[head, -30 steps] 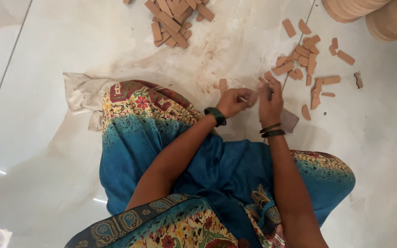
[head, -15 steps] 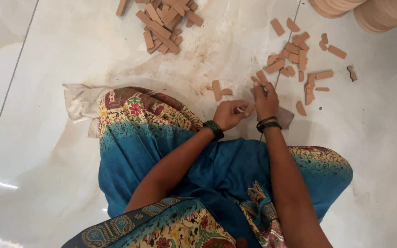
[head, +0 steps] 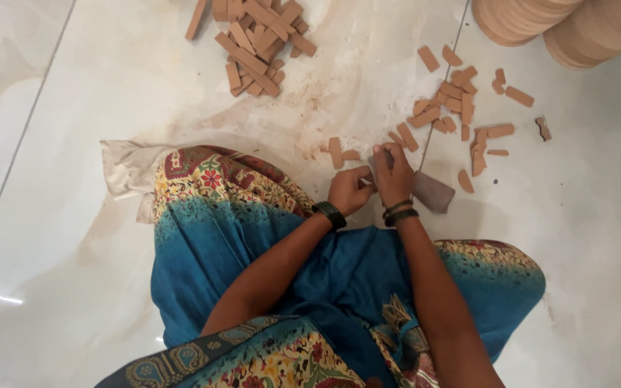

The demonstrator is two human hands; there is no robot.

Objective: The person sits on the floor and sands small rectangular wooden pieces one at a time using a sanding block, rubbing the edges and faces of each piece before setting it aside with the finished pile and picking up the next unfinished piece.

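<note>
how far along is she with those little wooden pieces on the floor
Hard to tell which heap is finished. A pile of longer sticks lies at the top and a scatter of short pieces sits to the right. In hand: left hand and right hand meet over one small piece, beside a grey block. Many pieces remain on the floor.

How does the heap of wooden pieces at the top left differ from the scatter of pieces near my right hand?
The top-left heap is piled tight, pieces overlapping; the right-hand scatter lies spread out, mostly in a single layer. The heap holds mostly long strips; the scatter holds shorter bits, some with rounded ends. The heap sits well away from both hands; the scatter lies just beyond the right hand. Both are tan, flat, and rest on the pale tiled floor.
</note>
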